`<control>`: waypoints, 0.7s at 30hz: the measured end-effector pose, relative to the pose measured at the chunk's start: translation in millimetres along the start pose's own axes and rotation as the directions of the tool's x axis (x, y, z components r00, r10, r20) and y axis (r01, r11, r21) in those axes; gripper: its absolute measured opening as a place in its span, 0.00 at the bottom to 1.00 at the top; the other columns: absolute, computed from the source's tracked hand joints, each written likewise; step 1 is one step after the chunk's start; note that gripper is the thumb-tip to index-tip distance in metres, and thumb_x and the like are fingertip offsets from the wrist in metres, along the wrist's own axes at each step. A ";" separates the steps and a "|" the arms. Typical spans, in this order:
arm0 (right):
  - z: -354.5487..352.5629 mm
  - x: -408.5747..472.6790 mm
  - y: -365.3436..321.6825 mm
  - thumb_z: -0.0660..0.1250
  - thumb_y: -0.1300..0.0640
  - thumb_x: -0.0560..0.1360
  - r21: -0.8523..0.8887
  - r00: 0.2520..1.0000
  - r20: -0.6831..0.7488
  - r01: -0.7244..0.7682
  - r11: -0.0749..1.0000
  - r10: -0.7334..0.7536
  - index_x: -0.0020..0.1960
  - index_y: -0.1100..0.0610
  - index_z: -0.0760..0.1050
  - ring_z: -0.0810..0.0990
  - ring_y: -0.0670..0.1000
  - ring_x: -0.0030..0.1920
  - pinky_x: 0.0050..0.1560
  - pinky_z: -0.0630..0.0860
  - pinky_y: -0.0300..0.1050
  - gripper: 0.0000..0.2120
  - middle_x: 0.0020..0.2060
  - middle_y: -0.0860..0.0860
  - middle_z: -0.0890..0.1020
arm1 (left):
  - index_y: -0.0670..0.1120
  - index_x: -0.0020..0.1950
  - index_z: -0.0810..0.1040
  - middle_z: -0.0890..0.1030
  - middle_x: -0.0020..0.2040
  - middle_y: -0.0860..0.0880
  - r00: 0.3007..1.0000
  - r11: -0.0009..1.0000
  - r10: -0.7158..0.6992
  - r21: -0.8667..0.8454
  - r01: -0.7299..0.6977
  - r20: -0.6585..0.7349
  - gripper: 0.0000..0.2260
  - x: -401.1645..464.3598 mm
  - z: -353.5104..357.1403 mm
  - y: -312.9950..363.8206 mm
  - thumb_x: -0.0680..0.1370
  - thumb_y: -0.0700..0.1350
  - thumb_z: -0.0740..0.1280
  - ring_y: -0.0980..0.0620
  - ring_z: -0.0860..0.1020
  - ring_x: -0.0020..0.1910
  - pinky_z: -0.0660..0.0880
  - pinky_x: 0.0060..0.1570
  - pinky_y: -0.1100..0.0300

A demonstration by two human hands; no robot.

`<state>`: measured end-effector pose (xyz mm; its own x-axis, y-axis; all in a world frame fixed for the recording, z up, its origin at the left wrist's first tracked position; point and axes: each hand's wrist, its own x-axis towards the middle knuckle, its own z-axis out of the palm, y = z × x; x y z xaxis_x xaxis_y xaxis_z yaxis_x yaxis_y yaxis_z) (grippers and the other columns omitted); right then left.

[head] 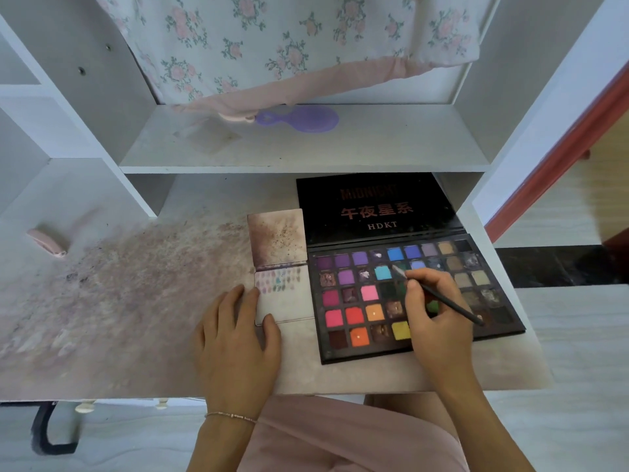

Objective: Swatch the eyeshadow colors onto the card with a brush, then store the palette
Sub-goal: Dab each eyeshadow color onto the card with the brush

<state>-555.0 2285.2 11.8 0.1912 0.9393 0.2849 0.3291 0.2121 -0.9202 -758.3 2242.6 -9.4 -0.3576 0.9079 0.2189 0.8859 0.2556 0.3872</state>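
A large black eyeshadow palette [360, 301] lies open on the desk, its lid [374, 206] folded back with red lettering. Its pans hold purples, blues, pinks, oranges and browns. My right hand [435, 318] pinches a thin dark brush [442, 298] over the palette, the bristle tip resting near the teal and dark green pans. Left of the palette lies a white card [286, 301] with rows of small colour swatches along its top. My left hand [238, 332] lies flat on the desk, thumb and fingertips pressing the card's lower left edge.
A stained folded flap [277, 238] stands behind the card. The desk top [136, 284] is smeared with powder. A pink object [47, 241] lies far left. On the shelf above rests a purple hand mirror [303, 119] under a floral cloth [289, 46].
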 end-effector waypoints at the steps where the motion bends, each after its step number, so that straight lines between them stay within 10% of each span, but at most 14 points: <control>1: -3.4 0.0 0.9 0.61 0.66 0.75 -0.005 1.000 -0.009 -0.003 1.000 0.003 0.44 0.43 0.70 0.77 0.40 0.44 0.39 0.77 0.36 0.17 0.41 0.44 0.77 | 0.42 0.60 0.77 0.77 0.61 0.41 1.000 1.000 -0.010 0.008 0.010 0.017 0.26 -0.8 0.7 1.8 0.72 0.54 0.51 0.39 0.72 0.63 0.67 0.61 0.43; 10: -38.2 8.8 22.9 0.61 0.68 0.75 -0.170 0.991 -0.131 0.000 0.985 -0.023 0.48 0.52 0.72 0.76 0.31 0.45 0.36 0.72 0.23 0.10 0.41 0.43 0.77 | 0.41 0.67 0.71 0.70 0.70 0.43 0.994 0.997 -0.027 0.076 0.019 0.107 0.33 -4.2 3.7 8.3 0.71 0.60 0.47 0.42 0.64 0.71 0.56 0.70 0.45; 21: -60.0 18.0 37.3 0.62 0.62 0.76 -0.227 0.930 -0.361 -0.157 0.961 0.067 0.51 0.54 0.70 0.75 0.38 0.40 0.36 0.70 0.30 0.06 0.40 0.42 0.74 | 0.43 0.71 0.66 0.65 0.73 0.46 0.989 0.994 -0.034 0.106 0.018 0.147 0.38 -1.9 3.4 11.1 0.69 0.63 0.43 0.46 0.58 0.74 0.50 0.72 0.48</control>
<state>-483.8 2293.9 -1.3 0.5336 0.7907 0.3002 0.4961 -0.0052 -0.8682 -746.7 2244.9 -8.6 -0.3403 0.9376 0.0718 0.9056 0.3062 0.2936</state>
